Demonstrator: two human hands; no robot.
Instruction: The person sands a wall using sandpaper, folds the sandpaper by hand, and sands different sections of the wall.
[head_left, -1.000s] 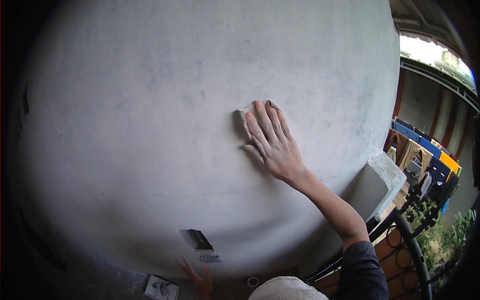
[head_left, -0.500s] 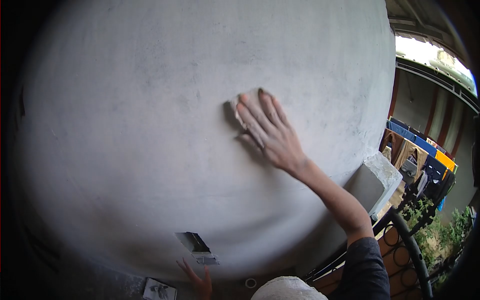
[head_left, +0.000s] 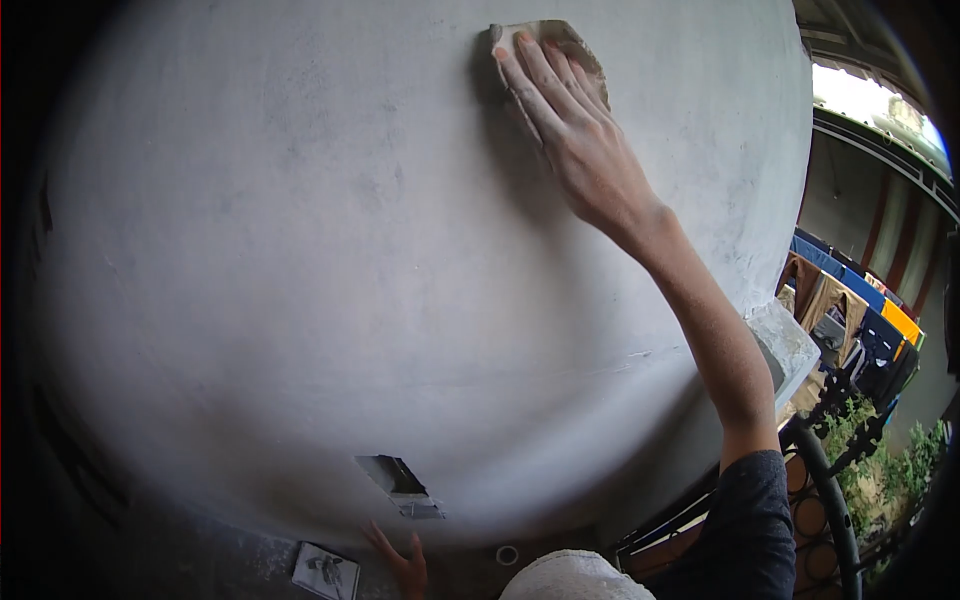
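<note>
My right hand [head_left: 570, 120] is stretched up the grey-white plastered wall [head_left: 330, 280]. Its fingers lie flat over a dusty, crumpled piece of sandpaper [head_left: 510, 38], pressing it to the surface; the paper's bent edges stick out past the fingertips. Low in the view, my left hand [head_left: 402, 568] has its fingers spread against the base of the wall and holds nothing. Just above it is a rectangular cut-out [head_left: 395, 476] in the wall. Part of the left hand and its arm are out of view.
A metal railing [head_left: 830, 500] and a plastered ledge [head_left: 785, 345] stand at the right. Beyond them hang clothes [head_left: 880, 320] above green plants [head_left: 890, 460]. A framed panel [head_left: 326, 572] lies at lower left. The white cap [head_left: 575, 578] shows at the bottom edge.
My right hand has slid upward along the wall with the sandpaper, and the arm is more extended. My left hand has stayed in nearly the same place. The view has shifted slightly.
</note>
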